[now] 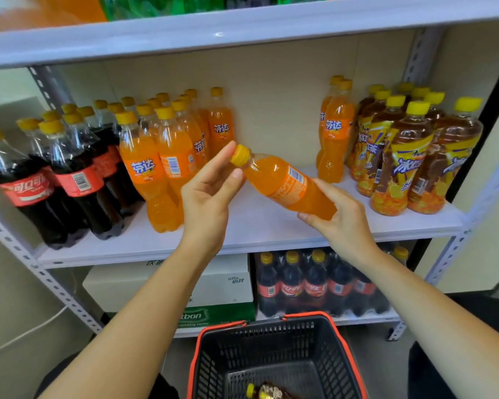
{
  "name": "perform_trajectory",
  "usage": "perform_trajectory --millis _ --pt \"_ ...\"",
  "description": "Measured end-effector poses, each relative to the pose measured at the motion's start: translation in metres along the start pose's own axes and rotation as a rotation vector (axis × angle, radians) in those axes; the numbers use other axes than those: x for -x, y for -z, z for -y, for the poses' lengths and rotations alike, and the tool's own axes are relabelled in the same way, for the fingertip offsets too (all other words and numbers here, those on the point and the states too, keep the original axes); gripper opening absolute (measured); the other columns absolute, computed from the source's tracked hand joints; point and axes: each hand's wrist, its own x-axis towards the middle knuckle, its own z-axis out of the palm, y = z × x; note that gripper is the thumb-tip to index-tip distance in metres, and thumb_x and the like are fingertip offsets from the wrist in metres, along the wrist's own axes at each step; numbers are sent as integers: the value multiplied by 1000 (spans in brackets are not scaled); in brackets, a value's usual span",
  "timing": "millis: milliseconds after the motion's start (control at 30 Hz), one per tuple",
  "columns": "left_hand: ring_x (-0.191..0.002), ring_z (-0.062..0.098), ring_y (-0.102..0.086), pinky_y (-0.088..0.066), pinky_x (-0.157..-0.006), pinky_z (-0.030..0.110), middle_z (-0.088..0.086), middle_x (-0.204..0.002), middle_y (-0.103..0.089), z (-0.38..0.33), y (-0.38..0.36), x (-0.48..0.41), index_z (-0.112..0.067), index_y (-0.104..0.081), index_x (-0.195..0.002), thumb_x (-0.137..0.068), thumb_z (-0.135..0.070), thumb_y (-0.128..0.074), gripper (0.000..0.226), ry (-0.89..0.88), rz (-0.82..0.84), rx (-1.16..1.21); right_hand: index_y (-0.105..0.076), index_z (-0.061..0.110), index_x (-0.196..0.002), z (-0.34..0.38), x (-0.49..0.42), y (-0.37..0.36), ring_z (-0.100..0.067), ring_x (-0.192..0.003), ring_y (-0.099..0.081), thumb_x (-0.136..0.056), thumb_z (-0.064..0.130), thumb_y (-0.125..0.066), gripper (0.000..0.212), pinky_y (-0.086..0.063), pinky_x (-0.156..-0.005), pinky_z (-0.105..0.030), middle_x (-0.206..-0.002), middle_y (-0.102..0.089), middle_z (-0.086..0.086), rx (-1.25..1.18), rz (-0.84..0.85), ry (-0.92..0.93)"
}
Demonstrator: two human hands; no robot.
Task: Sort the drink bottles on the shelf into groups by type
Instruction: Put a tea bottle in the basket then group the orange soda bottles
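An orange soda bottle [285, 184] with a yellow cap lies tilted in the air before the middle shelf [260, 223]. My right hand [337, 218] grips its base. My left hand [211, 188] is at its neck, thumb and fingers around the cap end. On the shelf stand cola bottles [49, 180] at the left, a group of orange soda bottles [167, 151] beside them, two more orange sodas [334, 133] right of the gap, and iced tea bottles [401, 151] at the far right.
A black basket with red rim [274, 355] sits below, holding one iced tea bottle [268, 392]. The lower shelf holds a cola pack [314, 286] and cartons [213, 286]. Green bottles [156, 7] stand on the top shelf.
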Motion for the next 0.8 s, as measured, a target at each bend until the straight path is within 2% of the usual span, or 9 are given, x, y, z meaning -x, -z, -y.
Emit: perform_trajectory --millis 100,167,300,367,467,567,667,733,800 --pt "-111 25 -73 -59 -91 38 8 -114 -77 4 -7 0 -18 -72 -119 -91 3 -72 35 -39 -160 -23 -52 34 -142 3 -4 -1 -18 -127 -54 -84 27 -81 65 -48 -105 -47 -134 -60 3 -54 13 -18" --pt "-98 22 -75 -60 -83 33 6 -101 -79 9 -7 -5 -18 -76 -109 -88 1 -76 28 4 -219 -26 -50 36 -140 5 -8 -2 -13 -122 -56 -85 25 -80 64 -48 -102 -35 -130 -60 7 -91 0 -24" --pt "-95 14 -74 -59 -87 27 3 -101 -78 29 -6 -24 -18 -75 -108 -88 -2 -78 26 54 -170 -184 -55 20 -136 0 -29 1 3 -104 -59 -88 19 -78 53 -47 -88 -11 -118 -63 10 -106 -80 -30" --pt "-99 10 -73 -57 -88 23 0 -107 -76 42 -5 -34 -16 -74 -112 -89 -2 -77 28 81 -162 -264 -55 15 -136 -6 -41 2 0 -104 -61 -88 16 -77 53 -48 -86 -12 -117 -63 8 -124 -118 -61" --pt "-101 8 -71 -58 -94 26 -2 -110 -73 63 -2 -58 -11 -72 -118 -91 -3 -75 29 117 -202 -355 -53 21 -132 -18 -56 4 11 -102 -61 -88 13 -77 51 -46 -85 -7 -115 -63 14 -206 -188 -153" --pt "-101 5 -66 -58 -95 26 -7 -109 -69 85 -3 -84 -11 -71 -120 -92 -6 -74 29 137 -254 -419 -54 25 -127 -31 -68 4 6 -101 -64 -89 9 -75 47 -48 -86 -12 -115 -67 6 -256 -267 -233" --pt "-122 15 -56 -49 -99 26 1 -131 -63 110 -5 -105 -14 -62 -135 -92 -12 -75 45 153 -272 -514 -55 20 -131 -44 -78 7 17 -91 -62 -90 6 -73 48 -47 -78 -3 -111 -66 9 -302 -319 -291" --pt "-134 21 -50 -43 -111 35 6 -148 -54 127 -3 -117 -14 -49 -147 -92 -17 -76 62 181 -281 -552 -55 17 -136 -50 -82 8 7 -97 -64 -91 7 -72 49 -49 -85 -8 -114 -66 6 -318 -331 -309" --pt "-139 28 -48 -40 -117 46 8 -154 -49 142 0 -128 -16 -38 -155 -92 -22 -77 75 198 -282 -574 -54 17 -137 -56 -87 8 -11 -109 -65 -92 7 -71 49 -50 -96 -23 -119 -66 1 -321 -342 -301"
